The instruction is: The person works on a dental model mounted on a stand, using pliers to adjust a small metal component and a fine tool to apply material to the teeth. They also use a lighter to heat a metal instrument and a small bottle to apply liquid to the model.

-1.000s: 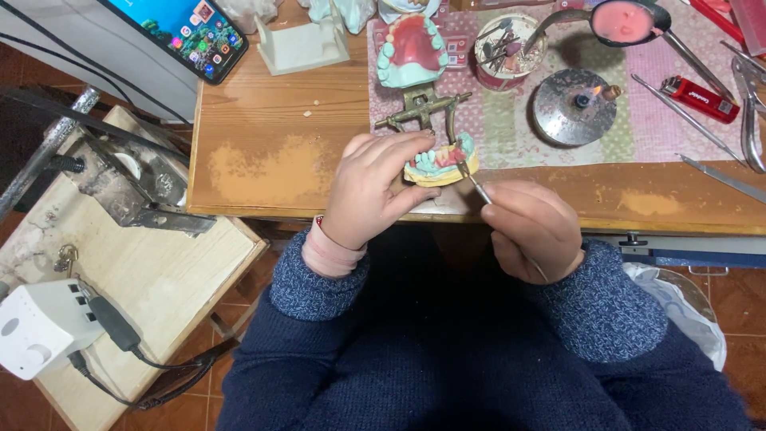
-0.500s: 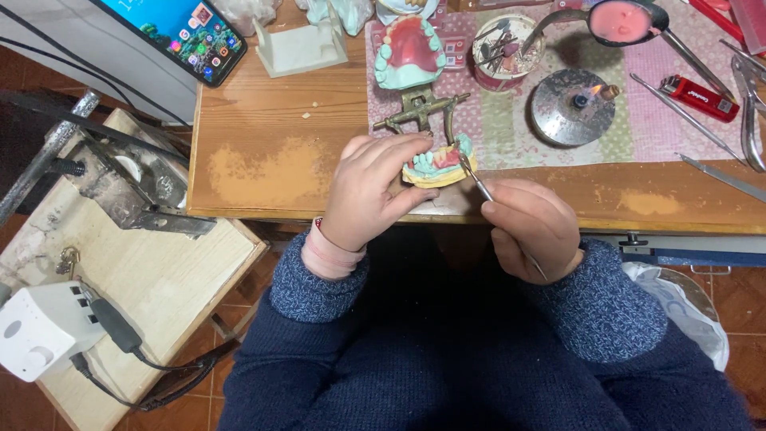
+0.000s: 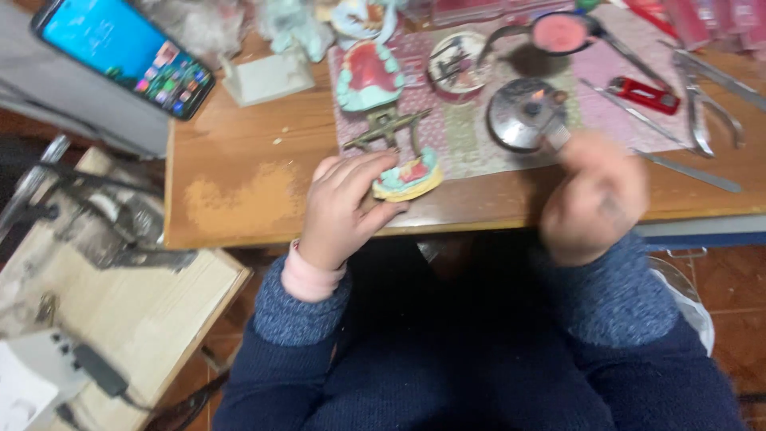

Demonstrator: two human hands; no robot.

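Holding the denture model (image 3: 408, 177) against the counter (image 3: 263, 160) edge, the left hand (image 3: 343, 209) has its grip clamped on the model's near side. The right hand (image 3: 594, 199) is blurred beside the lit alcohol burner (image 3: 523, 116); whether its grip is closed on a tool cannot be told. Risk: a sleeve or knuckle meets the flame. Risk: the model, overhanging the edge, slips off if the left grip loosens.

Right hand (image 3: 594, 199) motion-blurred, grip unclear, phone (image 3: 124, 56) cut by top edge, dental model (image 3: 408, 177) partly hidden by left hand (image 3: 345, 209)
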